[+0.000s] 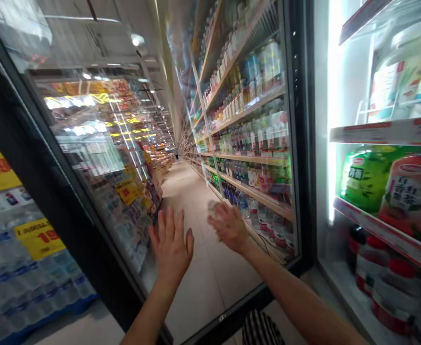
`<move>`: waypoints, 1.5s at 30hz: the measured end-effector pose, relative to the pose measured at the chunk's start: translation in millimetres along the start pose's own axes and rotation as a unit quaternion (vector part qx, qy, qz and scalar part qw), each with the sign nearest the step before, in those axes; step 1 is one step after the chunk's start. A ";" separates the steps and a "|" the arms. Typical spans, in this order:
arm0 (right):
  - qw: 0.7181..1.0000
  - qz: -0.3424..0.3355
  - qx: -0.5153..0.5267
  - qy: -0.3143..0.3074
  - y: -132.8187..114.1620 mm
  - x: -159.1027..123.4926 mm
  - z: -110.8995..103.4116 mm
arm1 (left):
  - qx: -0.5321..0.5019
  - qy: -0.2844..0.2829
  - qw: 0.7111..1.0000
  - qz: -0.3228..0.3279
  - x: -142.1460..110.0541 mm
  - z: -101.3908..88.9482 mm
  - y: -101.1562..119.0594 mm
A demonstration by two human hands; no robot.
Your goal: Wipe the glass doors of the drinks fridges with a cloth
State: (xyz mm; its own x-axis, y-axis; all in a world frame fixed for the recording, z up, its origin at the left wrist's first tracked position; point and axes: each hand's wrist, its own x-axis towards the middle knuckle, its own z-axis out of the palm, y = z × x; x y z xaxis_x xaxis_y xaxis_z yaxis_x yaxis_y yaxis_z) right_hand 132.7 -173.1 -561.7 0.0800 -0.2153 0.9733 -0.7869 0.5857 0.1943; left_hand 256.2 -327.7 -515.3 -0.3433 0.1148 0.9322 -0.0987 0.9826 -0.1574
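The glass door (pixel 302 143) of a lit cooler stands swung out in front of me, framed in black. Against or close to its pane, my left hand (pixel 170 249) is raised flat with its fingers stretched out and holds nothing. To the right of it, my right hand (pixel 230 227) is bent around a small pale wad (pixel 213 207) that looks like a cloth. Motion smears that hand's fingers, and most of the wad is hidden by them. Through the pane and in its reflections, drink shelves and an aisle show.
On the right, cooler shelves (pixel 386 132) hold a green pack (pixel 365 177), a red pack (pixel 419 196) and red-capped bottles (pixel 393 292). At left, packed water bottles (pixel 34 292) stand under yellow price signs (pixel 41 237). Striped fabric (pixel 263 328) shows at the bottom.
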 end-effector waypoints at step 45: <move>0.944 0.313 -0.061 0.081 31.5 -72.7 -14.3 | 0.020 -0.070 0.997 0.020 -67.5 1.2 18.6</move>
State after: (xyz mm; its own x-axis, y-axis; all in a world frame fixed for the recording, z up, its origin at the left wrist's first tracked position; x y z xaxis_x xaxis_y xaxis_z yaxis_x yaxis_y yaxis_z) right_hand 110.8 -127.8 -624.6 -0.2764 0.3196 0.9063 -0.6360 0.6462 -0.4219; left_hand 276.4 -317.4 -581.5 -0.4738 0.1289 0.8711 -0.1184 0.9709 -0.2081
